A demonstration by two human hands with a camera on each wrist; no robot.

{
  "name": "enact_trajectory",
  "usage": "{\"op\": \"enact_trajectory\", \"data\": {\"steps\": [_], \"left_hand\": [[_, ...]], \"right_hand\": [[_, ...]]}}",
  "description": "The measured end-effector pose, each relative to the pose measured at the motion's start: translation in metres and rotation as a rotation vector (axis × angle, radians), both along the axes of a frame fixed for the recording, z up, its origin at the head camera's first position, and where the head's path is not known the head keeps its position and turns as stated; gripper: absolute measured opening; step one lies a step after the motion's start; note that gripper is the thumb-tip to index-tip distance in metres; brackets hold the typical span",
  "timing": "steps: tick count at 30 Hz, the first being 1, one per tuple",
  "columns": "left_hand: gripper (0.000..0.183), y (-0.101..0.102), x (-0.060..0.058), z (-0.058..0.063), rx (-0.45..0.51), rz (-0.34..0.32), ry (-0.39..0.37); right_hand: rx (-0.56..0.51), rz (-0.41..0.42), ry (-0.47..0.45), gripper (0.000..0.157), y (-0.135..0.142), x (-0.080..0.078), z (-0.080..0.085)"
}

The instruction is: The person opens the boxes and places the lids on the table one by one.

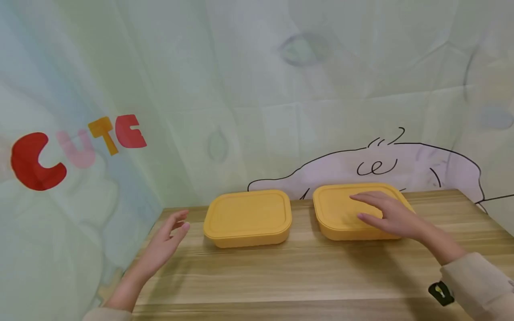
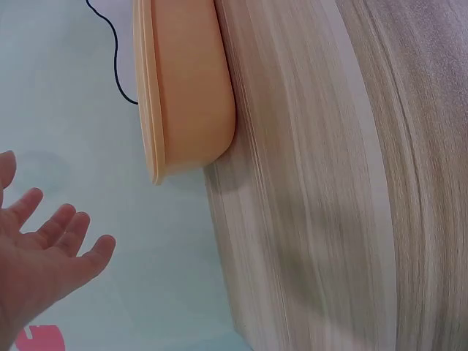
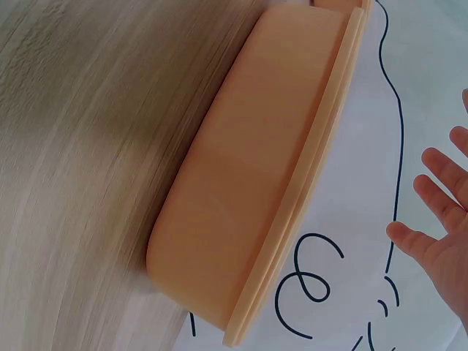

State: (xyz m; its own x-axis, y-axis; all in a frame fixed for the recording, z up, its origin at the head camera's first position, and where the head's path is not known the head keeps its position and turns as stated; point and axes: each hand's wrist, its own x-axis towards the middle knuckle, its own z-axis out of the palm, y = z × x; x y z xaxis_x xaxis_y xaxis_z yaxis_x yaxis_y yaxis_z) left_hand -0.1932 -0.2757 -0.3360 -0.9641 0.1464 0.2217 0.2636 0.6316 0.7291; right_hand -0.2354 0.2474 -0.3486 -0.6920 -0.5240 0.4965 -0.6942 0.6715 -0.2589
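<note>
Right cuff (image 1: 475, 278) nearest at 4 o'clock, then right hand (image 1: 391, 217), fingers wide, empty, above right box (image 1: 335, 207), also 4; left hand (image 1: 163, 240) at 8, fingers loosely parted, empty, near left box (image 1: 247, 215) at 6; could knock either askew by misjudging reach.

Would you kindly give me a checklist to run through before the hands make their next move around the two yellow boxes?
1. Left hand holding nothing: ok.
2. Right hand holding nothing: ok.
3. Left yellow box flat on the table: ok.
4. Right yellow box flat on the table: ok.
5. Gap between the boxes: ok, they stand apart.
6. Contents known: cannot tell, both are covered.
</note>
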Motion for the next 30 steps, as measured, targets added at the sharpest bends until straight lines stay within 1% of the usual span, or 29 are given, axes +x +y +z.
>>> {"op": "enact_trajectory", "data": {"steps": [4,11,17,22,26,30], "left_hand": [[0.05,0.001,-0.002,-0.003,0.004,0.009,-0.005],[0.054,0.0,-0.006,-0.003,0.011,0.023,-0.024],[0.053,0.001,-0.009,-0.005,0.043,0.021,-0.023],[0.05,0.005,-0.01,-0.006,0.051,0.009,-0.028],[0.049,0.007,-0.01,-0.008,0.052,0.016,-0.024],[0.05,0.006,-0.01,-0.008,0.063,0.03,-0.025]], "right_hand": [[-0.014,-0.004,-0.034,0.039,-0.004,-0.003,-0.003],[-0.019,-0.043,-0.152,0.042,-0.014,-0.008,-0.003],[-0.019,-0.053,-0.201,0.046,-0.025,-0.016,-0.003],[-0.022,-0.056,-0.218,0.047,-0.035,-0.023,0.0],[-0.03,-0.039,-0.198,0.047,-0.041,-0.028,-0.001],[-0.059,-0.016,-0.178,0.046,-0.047,-0.032,-0.004]]}}
